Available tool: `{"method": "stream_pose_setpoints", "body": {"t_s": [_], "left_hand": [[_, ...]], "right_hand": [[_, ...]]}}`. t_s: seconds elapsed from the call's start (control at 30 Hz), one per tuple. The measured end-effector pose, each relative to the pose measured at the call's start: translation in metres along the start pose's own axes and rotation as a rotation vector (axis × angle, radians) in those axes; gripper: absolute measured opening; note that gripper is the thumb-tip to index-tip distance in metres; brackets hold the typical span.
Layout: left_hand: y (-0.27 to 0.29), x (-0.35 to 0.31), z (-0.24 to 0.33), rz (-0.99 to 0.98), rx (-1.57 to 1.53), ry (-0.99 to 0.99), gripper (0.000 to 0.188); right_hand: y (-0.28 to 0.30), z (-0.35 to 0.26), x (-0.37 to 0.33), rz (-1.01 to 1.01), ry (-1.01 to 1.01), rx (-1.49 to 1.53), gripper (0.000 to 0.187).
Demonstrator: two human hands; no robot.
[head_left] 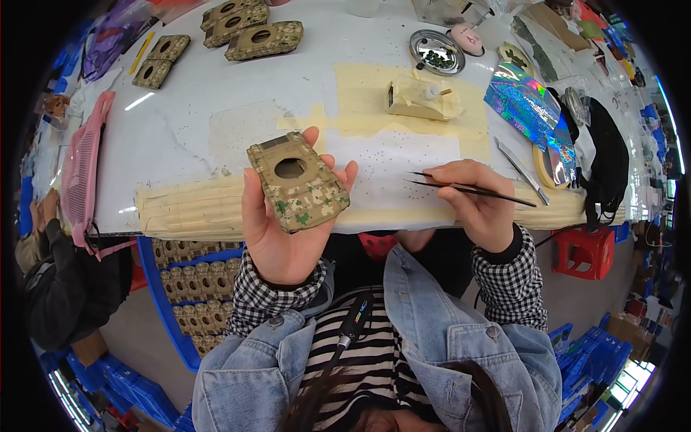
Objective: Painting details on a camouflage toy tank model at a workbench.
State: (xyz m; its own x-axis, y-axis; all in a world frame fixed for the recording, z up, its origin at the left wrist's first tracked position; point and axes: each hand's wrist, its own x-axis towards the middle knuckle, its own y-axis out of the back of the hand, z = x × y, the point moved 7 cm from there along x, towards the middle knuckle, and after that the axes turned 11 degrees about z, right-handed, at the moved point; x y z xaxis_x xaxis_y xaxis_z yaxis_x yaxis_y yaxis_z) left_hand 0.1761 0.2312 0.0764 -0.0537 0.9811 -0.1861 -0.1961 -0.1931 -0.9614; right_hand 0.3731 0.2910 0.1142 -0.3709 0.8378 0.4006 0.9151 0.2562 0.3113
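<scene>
My left hand (282,248) holds up a camouflage toy tank hull (314,191) with a round hole in its top. The fingers support it from beneath and along its sides. In my right hand (481,205) is a pair of dark, thin tweezers (520,201), pinched by thumb and fingers. Their tips point left, apart from each other, over a white sheet (389,151) dotted with tiny specks. I cannot make out anything between the tips. A gap separates the tweezers from the hull.
More camouflage hulls (265,41) stand at the far left. Beyond the sheet is a taped, cream-coloured block (421,99). A metal dish (415,49) holds small dark green pieces. On the right lie holographic sheets (524,101) and a metal tool (520,169). A blue crate (162,306) of hulls sits below the table's left edge.
</scene>
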Motion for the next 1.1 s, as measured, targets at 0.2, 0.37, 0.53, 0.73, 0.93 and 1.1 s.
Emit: {"method": "stream_pose_setpoints", "body": {"t_s": [0.2, 0.37, 0.53, 0.73, 0.93, 1.1], "left_hand": [[-0.002, -0.004, -0.002, -0.030, 0.015, 0.059, 0.076], [-0.007, -0.008, -0.013, 0.040, 0.219, 0.041, 0.075], [-0.023, -0.017, -0.029, -0.191, 0.245, 0.224, 0.074], [-0.029, -0.024, -0.033, -0.393, 0.246, 0.333, 0.084], [-0.028, -0.026, -0.032, -0.323, 0.232, 0.337, 0.087], [-0.026, -0.024, -0.031, -0.346, 0.207, 0.354, 0.088]], "right_hand": [[0.009, 0.002, 0.008, 0.115, -0.296, 0.334, 0.019], [0.008, -0.009, 0.024, 0.035, -0.390, 0.360, 0.025], [-0.002, -0.016, 0.034, -0.050, -0.461, 0.386, 0.028], [-0.009, -0.016, 0.038, -0.104, -0.465, 0.328, 0.029], [-0.011, -0.015, 0.041, -0.104, -0.467, 0.322, 0.030], [-0.011, -0.012, 0.042, -0.078, -0.493, 0.374, 0.031]]}}
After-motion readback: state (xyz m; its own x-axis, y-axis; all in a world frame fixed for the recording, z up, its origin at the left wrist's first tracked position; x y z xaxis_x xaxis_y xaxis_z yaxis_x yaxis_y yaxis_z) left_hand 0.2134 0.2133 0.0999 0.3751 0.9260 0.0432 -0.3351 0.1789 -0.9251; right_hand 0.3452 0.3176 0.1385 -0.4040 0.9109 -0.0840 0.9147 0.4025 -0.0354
